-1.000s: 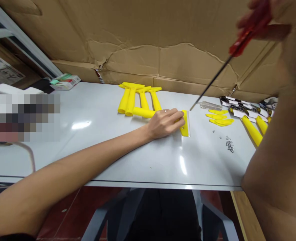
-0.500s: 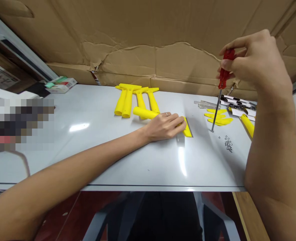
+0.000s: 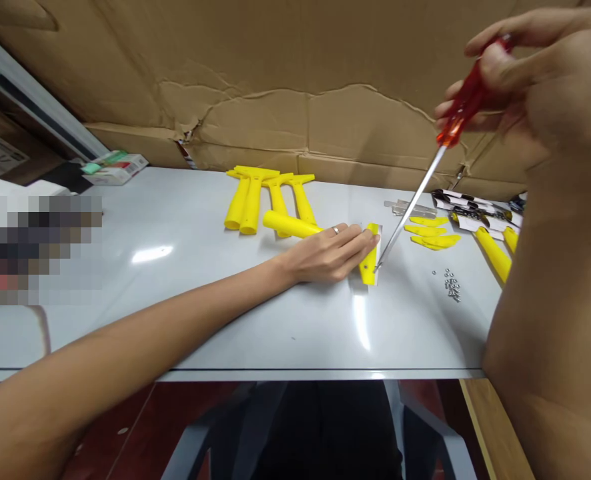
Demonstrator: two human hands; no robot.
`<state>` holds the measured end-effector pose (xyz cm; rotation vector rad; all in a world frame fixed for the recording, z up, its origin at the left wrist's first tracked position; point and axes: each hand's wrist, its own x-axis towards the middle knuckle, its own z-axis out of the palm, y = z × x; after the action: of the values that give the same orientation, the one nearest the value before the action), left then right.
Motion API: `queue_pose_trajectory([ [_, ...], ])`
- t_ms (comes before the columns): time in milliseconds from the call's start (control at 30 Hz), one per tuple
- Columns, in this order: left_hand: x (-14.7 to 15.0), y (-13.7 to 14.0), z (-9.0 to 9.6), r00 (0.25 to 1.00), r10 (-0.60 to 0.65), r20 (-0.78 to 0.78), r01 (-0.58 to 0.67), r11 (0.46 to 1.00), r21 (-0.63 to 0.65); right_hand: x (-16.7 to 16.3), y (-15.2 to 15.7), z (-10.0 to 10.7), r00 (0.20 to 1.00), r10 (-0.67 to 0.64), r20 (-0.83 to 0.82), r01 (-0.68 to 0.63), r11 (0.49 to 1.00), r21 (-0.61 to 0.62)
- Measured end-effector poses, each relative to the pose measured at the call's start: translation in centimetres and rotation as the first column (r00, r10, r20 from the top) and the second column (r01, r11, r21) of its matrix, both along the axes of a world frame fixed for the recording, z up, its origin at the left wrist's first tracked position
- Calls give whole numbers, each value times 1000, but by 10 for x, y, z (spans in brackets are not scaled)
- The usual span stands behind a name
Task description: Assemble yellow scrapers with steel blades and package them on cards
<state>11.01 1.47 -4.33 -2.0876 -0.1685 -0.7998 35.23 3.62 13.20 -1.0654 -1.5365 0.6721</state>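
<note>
My left hand (image 3: 333, 253) is closed around a yellow scraper (image 3: 290, 225), near its flat head, and holds it just above the white table. A metal blade edge shows along the right side of the head. In my right hand (image 3: 530, 80), raised at the upper right, is a screwdriver (image 3: 468, 100) with a red handle. Its shaft slants down to the left, and the tip is at the lower right edge of the scraper's head. Whether a screw sits on the tip is too small to tell. Small screws (image 3: 452, 287) lie in a loose pile to the right.
Several yellow scraper handles (image 3: 252, 200) lie behind my left hand. Flat yellow plates (image 3: 433, 233) and metal blades (image 3: 410, 209) are at the right, beside more scrapers (image 3: 493, 255). A cardboard sheet (image 3: 255, 120) stands along the back. A small box (image 3: 116, 169) is at the far left.
The screwdriver tip has moved left from the table near the screws to the scraper's head, and its handle now leans right. My left hand has turned the head so its face shows more.
</note>
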Motion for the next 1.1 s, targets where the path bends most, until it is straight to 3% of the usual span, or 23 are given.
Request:
queue_pose_trajectory([
  [233, 0, 4, -6, 998, -61, 33, 64, 994, -87, -14, 36, -28, 999, -26, -25, 22, 991, -134],
  [467, 1, 4, -5, 998, -26, 50, 28, 998, -52, -18, 27, -24, 993, -42, -110, 31, 994, -102],
  [1100, 1, 2, -2, 1000, -1, 31, 2, 999, -32, -15, 30, -26, 1000, -21, -6, 21, 994, -109],
])
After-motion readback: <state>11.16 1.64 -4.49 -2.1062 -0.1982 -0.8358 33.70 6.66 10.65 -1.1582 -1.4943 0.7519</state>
